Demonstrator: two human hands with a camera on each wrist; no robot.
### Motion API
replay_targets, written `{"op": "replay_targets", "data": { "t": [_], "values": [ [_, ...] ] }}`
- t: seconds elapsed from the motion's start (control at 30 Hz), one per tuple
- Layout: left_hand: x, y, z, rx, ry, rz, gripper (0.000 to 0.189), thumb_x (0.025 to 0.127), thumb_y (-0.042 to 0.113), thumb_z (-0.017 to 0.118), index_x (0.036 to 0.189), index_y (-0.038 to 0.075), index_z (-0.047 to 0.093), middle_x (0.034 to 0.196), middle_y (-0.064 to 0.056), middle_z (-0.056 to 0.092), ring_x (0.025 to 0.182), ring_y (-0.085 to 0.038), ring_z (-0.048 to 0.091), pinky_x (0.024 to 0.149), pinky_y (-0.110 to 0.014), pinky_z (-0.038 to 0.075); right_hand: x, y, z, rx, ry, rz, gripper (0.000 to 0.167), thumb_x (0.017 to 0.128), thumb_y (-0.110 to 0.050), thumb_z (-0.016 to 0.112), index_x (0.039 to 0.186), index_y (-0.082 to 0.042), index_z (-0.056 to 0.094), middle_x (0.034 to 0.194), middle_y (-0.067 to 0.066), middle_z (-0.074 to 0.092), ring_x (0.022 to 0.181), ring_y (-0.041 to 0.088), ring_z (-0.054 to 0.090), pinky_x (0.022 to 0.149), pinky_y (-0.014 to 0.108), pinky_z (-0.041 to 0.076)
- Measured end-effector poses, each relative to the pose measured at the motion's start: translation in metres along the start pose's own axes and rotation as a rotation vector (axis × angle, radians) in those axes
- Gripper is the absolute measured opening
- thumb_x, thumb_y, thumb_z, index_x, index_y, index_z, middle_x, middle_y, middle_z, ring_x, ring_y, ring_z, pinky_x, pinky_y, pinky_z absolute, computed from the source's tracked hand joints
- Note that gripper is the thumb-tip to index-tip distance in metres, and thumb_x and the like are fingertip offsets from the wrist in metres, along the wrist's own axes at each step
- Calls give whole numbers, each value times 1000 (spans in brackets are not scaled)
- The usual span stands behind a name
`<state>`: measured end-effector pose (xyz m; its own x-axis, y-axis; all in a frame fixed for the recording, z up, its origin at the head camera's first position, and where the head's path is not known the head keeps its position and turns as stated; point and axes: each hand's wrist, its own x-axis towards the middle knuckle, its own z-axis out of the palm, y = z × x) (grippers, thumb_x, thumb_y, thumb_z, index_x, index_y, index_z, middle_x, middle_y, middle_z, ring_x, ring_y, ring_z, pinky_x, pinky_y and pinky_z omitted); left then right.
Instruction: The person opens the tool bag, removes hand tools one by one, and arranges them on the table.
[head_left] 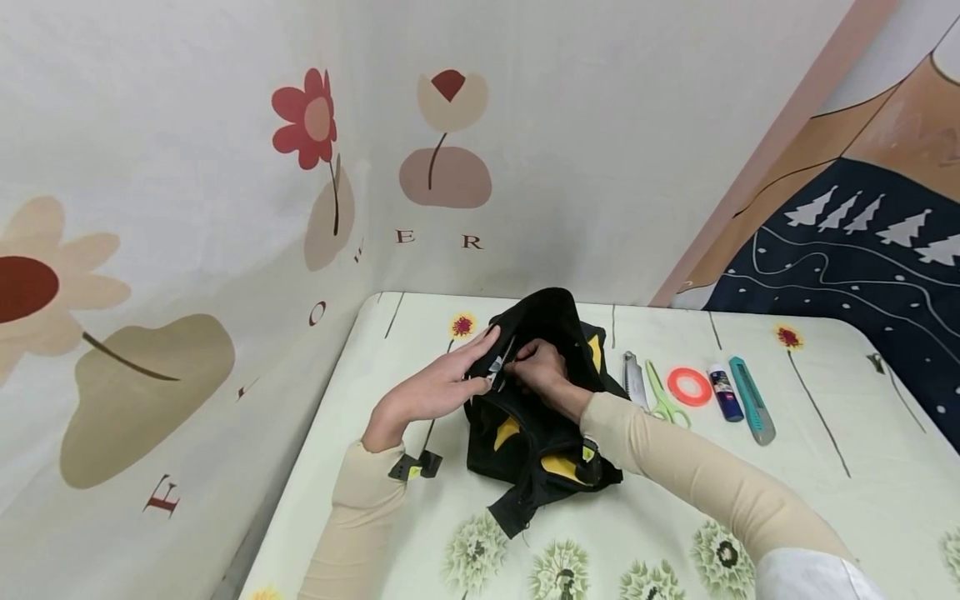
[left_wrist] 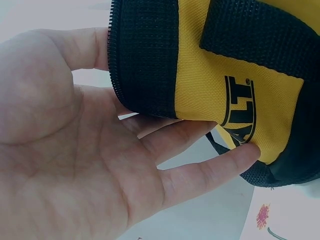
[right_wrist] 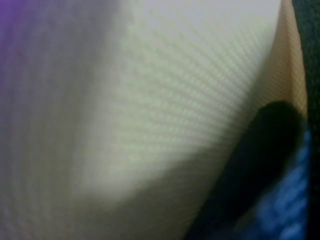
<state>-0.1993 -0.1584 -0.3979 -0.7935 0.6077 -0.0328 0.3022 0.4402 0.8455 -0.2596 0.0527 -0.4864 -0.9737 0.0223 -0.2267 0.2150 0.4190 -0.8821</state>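
A black and yellow fabric tool bag stands on the table with its mouth gaping. At its left wall is my left hand, gripping the zippered edge between thumb and fingers, the fingers spread along the yellow outside. My right hand reaches into the mouth, fingers curled, their tips pinching a slim dark and silver object close to the left thumb. I cannot tell its kind. Pale woven fabric fills the right wrist view, a blurred dark rounded bar before it.
Right of the bag lie a grey cutter knife, green scissors, a red-orange tape ring, a glue stick and a teal cutter knife. A patterned cloth wall rises behind the table.
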Motion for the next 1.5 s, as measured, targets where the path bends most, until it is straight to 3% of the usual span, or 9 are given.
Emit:
{"op": "replay_targets", "data": {
  "t": [0.37, 0.6, 0.73, 1.13, 1.5],
  "values": [
    [0, -2, 0, -3, 2, 12, 79, 108, 9, 52, 178, 4, 15, 185, -18, 8, 171, -32, 8, 134, -57, 21, 4, 4, -1, -35, 52, 22, 29, 86, -3, 87, 99, -7, 62, 71, 7, 70, 51, 13, 59, 48, 25, 47],
    [-1, -4, -1, 2, -6, 7, 78, 110, 11, 52, 178, 5, 15, 185, -17, 8, 171, -32, 8, 135, -57, 20, 2, 8, 0, 63, 41, 11, 17, 99, -6, 78, 106, -5, 63, 79, 11, 74, 59, 15, 66, 52, 27, 53],
    [-1, -3, -2, 1, -3, 4, 78, 110, 13, 53, 178, 5, 15, 185, -16, 8, 171, -32, 8, 135, -58, 20, 2, 7, 0, 125, 34, 5, 19, 102, -10, 78, 109, -2, 62, 80, 11, 73, 60, 12, 68, 52, 26, 55],
    [-1, 1, -1, -1, -11, 12, 78, 111, 13, 52, 178, 6, 13, 185, -16, 6, 171, -31, 7, 133, -57, 23, 10, 4, 1, 64, 36, -1, 26, 93, -12, 90, 100, -6, 66, 74, 11, 75, 56, 12, 70, 51, 25, 56],
    [-1, -2, -1, -7, -6, -5, 78, 110, 10, 52, 178, 8, 14, 186, -15, 7, 171, -31, 8, 133, -57, 23, 9, 2, 2, 60, 60, 35, 27, 91, -4, 89, 99, -6, 63, 75, 10, 76, 56, 13, 69, 53, 26, 57]
  ]
}}
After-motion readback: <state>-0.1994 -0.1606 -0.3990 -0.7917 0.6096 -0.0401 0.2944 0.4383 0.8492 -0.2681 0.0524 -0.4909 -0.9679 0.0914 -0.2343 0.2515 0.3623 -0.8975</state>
